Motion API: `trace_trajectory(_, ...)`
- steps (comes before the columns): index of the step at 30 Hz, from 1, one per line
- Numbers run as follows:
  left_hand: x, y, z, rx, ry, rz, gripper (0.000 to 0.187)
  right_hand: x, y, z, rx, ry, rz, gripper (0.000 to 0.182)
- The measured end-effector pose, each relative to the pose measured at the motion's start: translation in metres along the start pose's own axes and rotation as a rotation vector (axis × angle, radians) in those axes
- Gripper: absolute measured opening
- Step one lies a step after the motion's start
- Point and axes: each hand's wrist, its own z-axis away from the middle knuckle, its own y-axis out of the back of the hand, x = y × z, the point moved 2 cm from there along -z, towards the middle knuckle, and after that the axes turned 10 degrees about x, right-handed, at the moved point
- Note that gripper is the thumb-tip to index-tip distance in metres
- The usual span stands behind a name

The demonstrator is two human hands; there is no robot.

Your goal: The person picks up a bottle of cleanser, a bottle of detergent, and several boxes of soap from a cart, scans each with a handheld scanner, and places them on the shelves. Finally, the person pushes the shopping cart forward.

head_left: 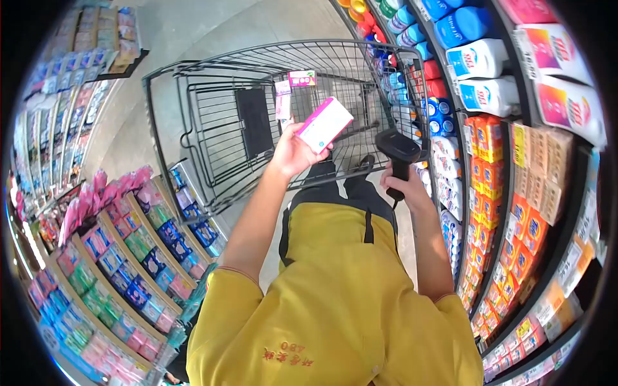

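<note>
My left hand is closed around a white box with a pink edge, held over the near side of a wire shopping cart. In my right hand is a black handheld barcode scanner, gripped by its handle with the head pointing forward. Inside the cart, beyond the white box, are a pink-and-white box and a small magenta box. Part of the cart's bottom is hidden behind my left hand and the box.
Shelves of bottles and orange packs rise close on my right. To my left, a low rack holds colourful packets. Another stocked shelf stands farther left, across a grey floor.
</note>
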Motion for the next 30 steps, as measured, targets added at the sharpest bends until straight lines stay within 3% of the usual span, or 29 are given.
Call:
trace_trajectory(3,-0.026,-0.043,0.045,-0.086,-0.023,0.009,0.051,-0.031,0.005,0.015,0.031,0.137,-0.055,0.032)
trace_trajectory(5,-0.049,-0.069,0.069,-0.227,0.030,0.129,0.054,-0.049,0.007,0.026,-0.018,0.191,-0.113,0.031)
trace_trajectory(9,-0.091,-0.100,0.095,-0.325,-0.014,0.146,0.055,-0.088,0.003,0.060,-0.132,0.334,-0.158,0.034)
trace_trajectory(13,-0.111,-0.122,0.111,-0.379,-0.187,0.001,0.057,-0.095,0.019,0.084,-0.164,0.480,-0.082,0.028)
trace_trajectory(15,-0.113,-0.129,0.119,-0.378,-0.241,-0.026,0.058,-0.098,0.028,0.104,-0.119,0.548,0.102,0.030)
trace_trajectory(17,-0.111,-0.130,0.129,-0.358,-0.286,-0.045,0.059,-0.108,0.027,0.136,-0.059,0.473,0.144,0.036)
trace_trajectory(19,-0.105,-0.137,0.135,-0.421,-0.314,-0.143,0.056,-0.135,0.013,0.178,0.095,1.029,0.506,0.030)
trace_trajectory(21,-0.104,-0.150,0.142,-0.416,-0.323,-0.140,0.055,-0.143,0.011,0.197,0.042,1.048,0.531,0.026)
trace_trajectory(23,-0.098,-0.158,0.142,-0.375,-0.377,-0.144,0.056,-0.143,0.012,0.205,0.071,0.887,0.487,0.023)
trace_trajectory(28,-0.082,-0.174,0.134,-0.447,-0.324,-0.189,0.061,-0.149,0.010,0.213,0.236,1.040,0.598,0.022)
trace_trajectory(30,-0.079,-0.180,0.133,-0.460,-0.308,-0.198,0.063,-0.150,0.013,0.215,0.275,1.029,0.638,0.037)
